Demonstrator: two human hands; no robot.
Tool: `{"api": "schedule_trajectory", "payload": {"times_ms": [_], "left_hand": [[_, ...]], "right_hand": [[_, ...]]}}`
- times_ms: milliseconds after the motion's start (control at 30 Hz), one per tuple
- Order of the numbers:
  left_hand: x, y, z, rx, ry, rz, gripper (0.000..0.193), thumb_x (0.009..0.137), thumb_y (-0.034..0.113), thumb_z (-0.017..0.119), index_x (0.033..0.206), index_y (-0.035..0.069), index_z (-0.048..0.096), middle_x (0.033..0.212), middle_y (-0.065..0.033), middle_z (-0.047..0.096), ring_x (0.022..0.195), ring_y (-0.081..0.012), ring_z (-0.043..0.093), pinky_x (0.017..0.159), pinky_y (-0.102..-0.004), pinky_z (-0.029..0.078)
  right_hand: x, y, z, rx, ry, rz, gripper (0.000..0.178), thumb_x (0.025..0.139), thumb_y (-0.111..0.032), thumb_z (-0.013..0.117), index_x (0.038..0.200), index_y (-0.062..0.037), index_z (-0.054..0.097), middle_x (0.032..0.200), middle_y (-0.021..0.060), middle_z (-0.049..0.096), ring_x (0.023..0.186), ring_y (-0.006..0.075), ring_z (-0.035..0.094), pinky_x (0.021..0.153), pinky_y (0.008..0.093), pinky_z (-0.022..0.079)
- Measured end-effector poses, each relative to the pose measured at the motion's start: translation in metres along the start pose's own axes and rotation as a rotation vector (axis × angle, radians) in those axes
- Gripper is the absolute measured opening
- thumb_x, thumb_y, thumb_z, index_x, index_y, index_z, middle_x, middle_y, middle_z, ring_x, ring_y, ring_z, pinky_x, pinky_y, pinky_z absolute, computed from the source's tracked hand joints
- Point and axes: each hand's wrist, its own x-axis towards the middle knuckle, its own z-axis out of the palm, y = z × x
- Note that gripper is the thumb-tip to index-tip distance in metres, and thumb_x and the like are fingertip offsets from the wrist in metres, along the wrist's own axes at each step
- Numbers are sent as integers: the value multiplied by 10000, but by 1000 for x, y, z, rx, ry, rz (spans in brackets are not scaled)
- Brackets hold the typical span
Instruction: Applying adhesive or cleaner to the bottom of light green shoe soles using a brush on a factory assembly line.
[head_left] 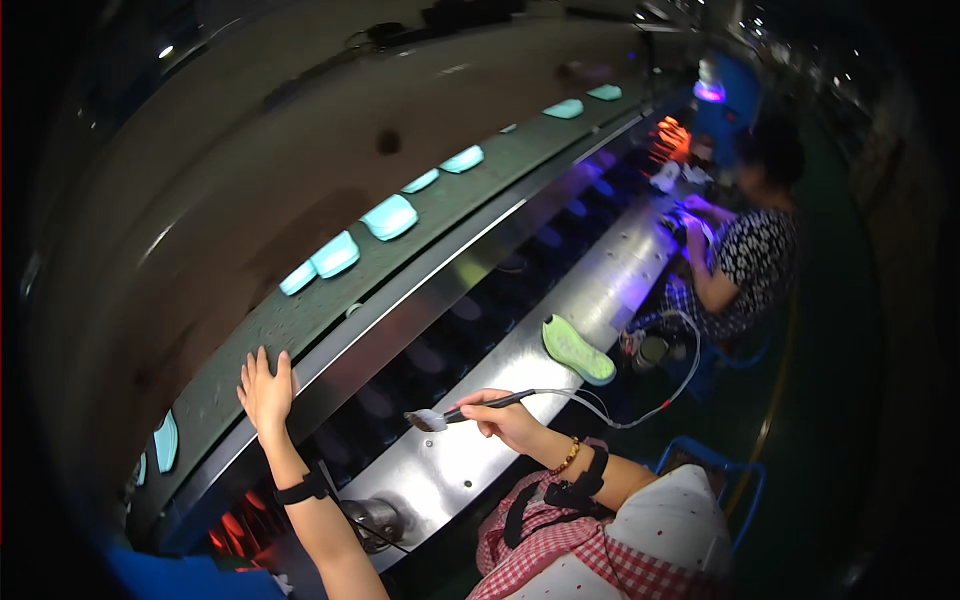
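Observation:
My left hand (266, 392) reaches out over the near edge of the dark conveyor belt (262, 335). Its fingers are spread and hold nothing; whether they touch the belt I cannot tell. In my right hand (508, 420) is a brush (428, 419) with a dark handle and pale bristles that are dark at the tip, held above the metal bench. A thin clear hose (640, 424) runs from the handle's end. Right of that hand, a yellow-green shoe sole (577, 350) lies on the bench. Several pale mint pieces shaped like sole parts, among them one mint piece (389, 217), rest on the belt.
The shiny metal bench (435, 470) runs diagonally beside the belt, with a dark slotted gap between them. At the far right a co-worker (752, 240) sits under violet light, near an orange glowing heater (670, 138). A blue-framed stool (750, 468) stands beside me.

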Motion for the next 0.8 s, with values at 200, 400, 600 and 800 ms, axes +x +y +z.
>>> {"api": "schedule_trajectory", "payload": {"times_ms": [200,400,600,800], "left_hand": [[-2,2,3,-12,0,23,587,848,484,352,1304,114,375,1384,-95,298,1297,-244,229,1055,-428,129],[-6,1,0,-9,13,32,571,856,476,343,1297,116,389,1376,-91,314,1294,-233,235,1055,-412,128],[-8,3,0,-10,14,32,563,856,470,350,1290,115,399,1370,-90,326,1292,-233,242,1053,-410,133],[-6,5,1,0,25,28,562,856,469,352,1288,113,403,1367,-91,331,1287,-236,251,1052,-405,139]], "right_hand": [[2,14,0,-24,-46,10,198,800,-150,616,946,-18,597,687,-2,566,486,42,450,450,178,361],[4,21,0,-38,-19,4,181,800,-151,614,930,-25,609,659,-6,554,483,38,447,445,176,361],[5,25,-3,-27,-18,22,178,803,-145,608,936,-27,609,663,-7,557,482,37,448,449,168,362],[8,23,-4,-28,14,15,174,802,-144,608,929,-25,610,671,-3,565,482,37,448,447,168,361]]}}
